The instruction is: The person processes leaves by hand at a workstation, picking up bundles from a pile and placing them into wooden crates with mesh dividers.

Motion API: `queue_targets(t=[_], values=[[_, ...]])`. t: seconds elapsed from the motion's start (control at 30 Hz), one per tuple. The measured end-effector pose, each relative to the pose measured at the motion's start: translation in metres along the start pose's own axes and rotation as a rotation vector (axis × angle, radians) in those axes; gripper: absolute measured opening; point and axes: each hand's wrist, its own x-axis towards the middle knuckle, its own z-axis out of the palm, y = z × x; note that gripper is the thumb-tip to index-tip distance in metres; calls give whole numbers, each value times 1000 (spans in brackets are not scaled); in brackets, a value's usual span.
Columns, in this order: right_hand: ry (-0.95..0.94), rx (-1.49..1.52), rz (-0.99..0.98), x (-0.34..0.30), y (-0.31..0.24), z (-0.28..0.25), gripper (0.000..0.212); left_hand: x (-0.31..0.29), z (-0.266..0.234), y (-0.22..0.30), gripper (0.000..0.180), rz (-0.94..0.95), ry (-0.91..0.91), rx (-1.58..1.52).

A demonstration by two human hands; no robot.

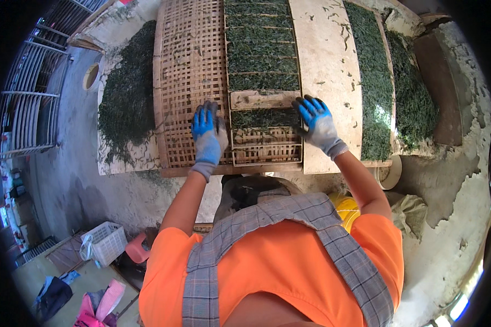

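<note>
Near end of the frame left to fill

Into the slatted frame [267, 163] the work is being brought: it is laid over the woven lattice [191, 65], with the pale board [330, 141] on its right. Its far slots are packed with dark green shreds [262, 82]; a wooden bar [264, 100] is set across, one green band is seen just below it, and the nearest slots show bare weave.

The left hand [208, 133] is held flat beside the frame, fingers stretched, nothing gripped. The right hand [317, 122] is spread by the bar's right end, thumb apart; whether the bar is touched cannot be told.

Spreading and levelling, by all appearances, is in hand. Next, more shreds seem called for at the near end, kept even between the rails.
</note>
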Motion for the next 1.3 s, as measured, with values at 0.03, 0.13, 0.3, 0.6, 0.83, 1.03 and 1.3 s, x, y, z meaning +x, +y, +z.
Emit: queue_targets(t=[0.03,0.13,0.3,0.6,0.83,1.03,1.3], values=[[-26,-118,-96,-14,12,7,41,-15,-6,37,50,210,7,371],[-197,-207,-280,-11,15,37,45,-29,-15,49,56,497,-222,736],[-153,-167,-595,59,-49,95,49,-25,23,-34,46,-18,65,-74],[-209,18,-96,83,-83,69,25,-48,-10,-65,30,-5,480,-117],[-298,-26,-61,67,-112,84,37,-50,11,-76,31,-159,380,-209],[-366,163,74,85,-114,46,32,-46,-21,-4,34,-68,339,243],[-564,182,567,48,-55,11,26,-50,10,-30,38,17,386,-16]])
